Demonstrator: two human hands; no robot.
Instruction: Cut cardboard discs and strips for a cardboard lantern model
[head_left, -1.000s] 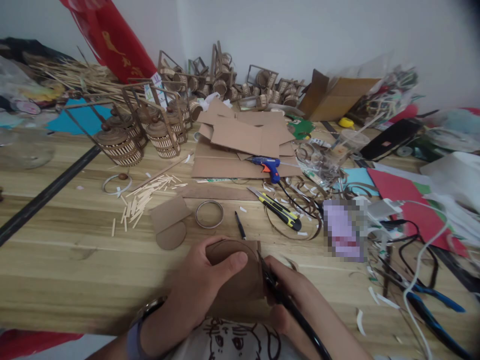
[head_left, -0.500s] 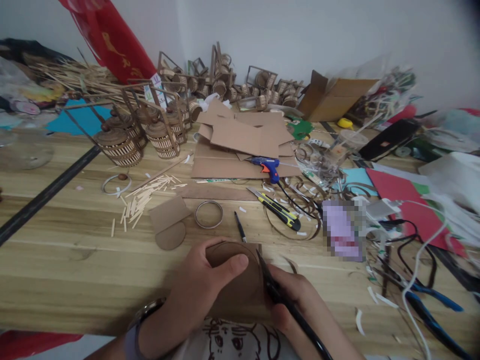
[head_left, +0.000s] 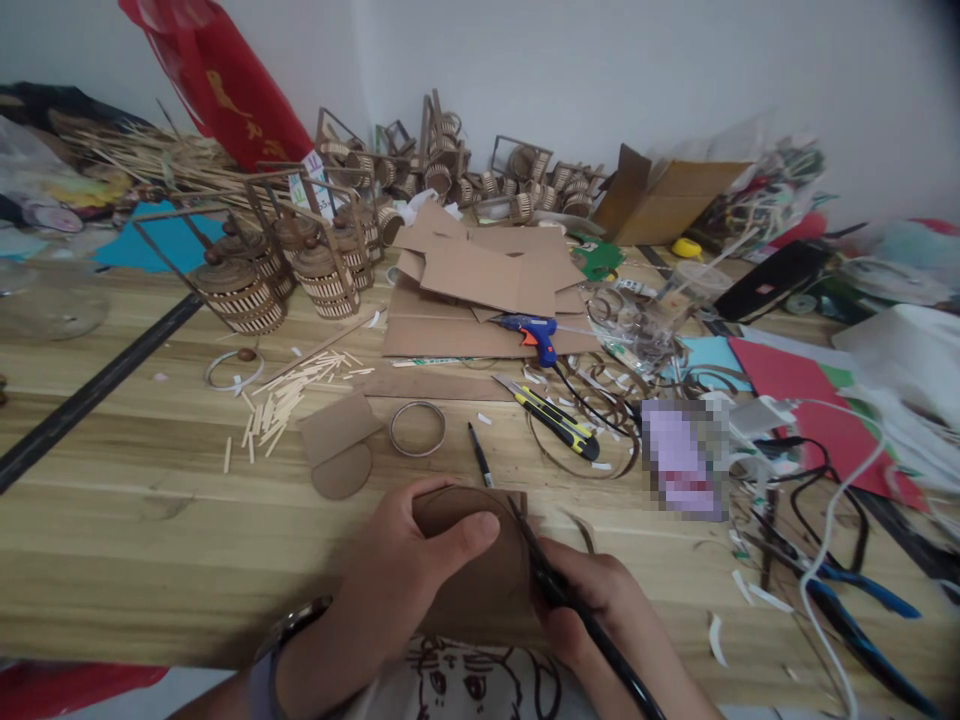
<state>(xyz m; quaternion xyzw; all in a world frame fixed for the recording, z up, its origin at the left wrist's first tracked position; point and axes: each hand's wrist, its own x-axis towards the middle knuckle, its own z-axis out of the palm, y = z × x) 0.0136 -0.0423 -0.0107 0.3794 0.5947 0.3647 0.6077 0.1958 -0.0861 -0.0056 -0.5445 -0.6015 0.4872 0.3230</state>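
Observation:
A piece of brown cardboard [head_left: 480, 575] with a drawn curved line is gripped in my left hand [head_left: 409, 560], thumb on top and fingers beneath. My right hand [head_left: 592, 600] is closed around black scissors [head_left: 559, 590], whose blades meet the cardboard at its upper right, near the curve. The far ends of their handles run out of view at the bottom. Just beyond the cardboard lies a black pen [head_left: 481, 455]. Farther left are a ring [head_left: 418, 429] and cut cardboard pieces [head_left: 341, 445], one with a rounded edge.
A yellow-and-black utility knife [head_left: 555, 415] and a blue glue gun [head_left: 536, 335] lie ahead, by stacked cardboard [head_left: 487, 270]. Small wooden sticks [head_left: 274, 415] and lidded miniature baskets [head_left: 240, 290] are at left. Blue-handled pliers [head_left: 847, 610] and a white cable [head_left: 829, 540] lie at right.
The scissor blades reach slightly farther left over the cardboard, and its right edge has shifted a little right. Both hands keep their hold.

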